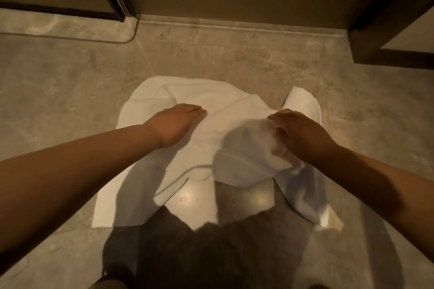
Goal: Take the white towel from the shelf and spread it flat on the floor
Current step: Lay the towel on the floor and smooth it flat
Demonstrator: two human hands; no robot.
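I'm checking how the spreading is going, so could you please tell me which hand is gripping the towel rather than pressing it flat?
The right hand: its fingers pinch a raised fold of the towel. The left hand lies palm down.

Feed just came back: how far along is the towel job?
Done: the white towel is off the shelf and on the floor. In hand: left hand presses it flat; right hand grips a bunched fold. Left: the right side and near edge are rumpled and need spreading.

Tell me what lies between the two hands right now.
Only white towel, rumpled, between left hand and right hand, in the head view.
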